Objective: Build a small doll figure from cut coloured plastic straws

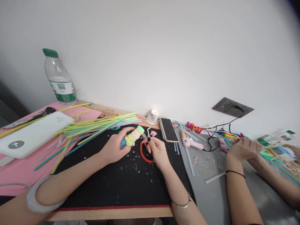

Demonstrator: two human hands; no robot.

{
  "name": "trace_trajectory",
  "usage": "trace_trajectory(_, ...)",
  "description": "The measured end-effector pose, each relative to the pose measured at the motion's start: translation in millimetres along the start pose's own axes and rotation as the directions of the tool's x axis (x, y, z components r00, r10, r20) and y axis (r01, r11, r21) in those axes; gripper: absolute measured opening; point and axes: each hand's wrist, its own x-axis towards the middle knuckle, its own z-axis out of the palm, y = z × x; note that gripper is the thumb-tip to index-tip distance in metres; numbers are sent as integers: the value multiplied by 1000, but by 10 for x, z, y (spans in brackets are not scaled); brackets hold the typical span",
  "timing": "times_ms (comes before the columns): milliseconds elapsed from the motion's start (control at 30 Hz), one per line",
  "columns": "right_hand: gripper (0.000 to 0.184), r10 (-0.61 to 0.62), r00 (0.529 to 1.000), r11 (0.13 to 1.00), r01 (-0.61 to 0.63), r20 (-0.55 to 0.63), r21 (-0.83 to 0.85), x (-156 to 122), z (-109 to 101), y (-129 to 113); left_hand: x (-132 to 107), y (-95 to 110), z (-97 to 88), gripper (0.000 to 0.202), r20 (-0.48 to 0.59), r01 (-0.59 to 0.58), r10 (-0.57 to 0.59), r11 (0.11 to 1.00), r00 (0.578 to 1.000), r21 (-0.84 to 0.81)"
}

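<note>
My left hand (117, 145) is closed around a small fuzzy pipe-cleaner figure (135, 135) in mint, yellow, peach and blue. Its upper end points toward my right hand (159, 151). Thumb and forefinger of that hand pinch a short white bent pipe cleaner (148, 132), which sticks up above the dark thumbnail. Red-handled scissors (145, 160) are right beside and partly behind the right fingers; their metal part lies near the figure. I cannot tell whether the right hand touches them. Under both hands is a black mat (112, 187) with small scraps.
Pipe cleaners (98, 125) lie in a bundle at left, near a white power bank (35, 134) and a plastic bottle (61, 81). A paper cup (152, 117), a phone (168, 129) and a pink glue gun (191, 142) line the back. Another person's hands (243, 148) work at right.
</note>
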Motion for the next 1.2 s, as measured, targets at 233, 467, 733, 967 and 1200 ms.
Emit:
trace_trajectory(233,20,33,999,997,-31,-35,67,23,15,8,-3,26,-13,52,-13,-14,14,1000,1000,-1)
trace_trajectory(467,26,94,995,992,-91,-28,86,22,17,28,-12,-14,1,52,-11,-16,16,1000,1000,-15)
trace_trajectory(733,53,119,992,986,-113,-40,125,24,32,-5,-6,-21,4,53,-6,-13,13,1000,1000,-21)
trace_trajectory(967,63,106,993,989,-101,-42,110,20,20,-24,-2,-14,0,53,-1,-7,7,1000,1000,-26)
trace_trajectory(1200,44,102,993,989,-95,-65,112,13,23,2,-5,-29,6,53,-13,-13,13,1000,1000,-24)
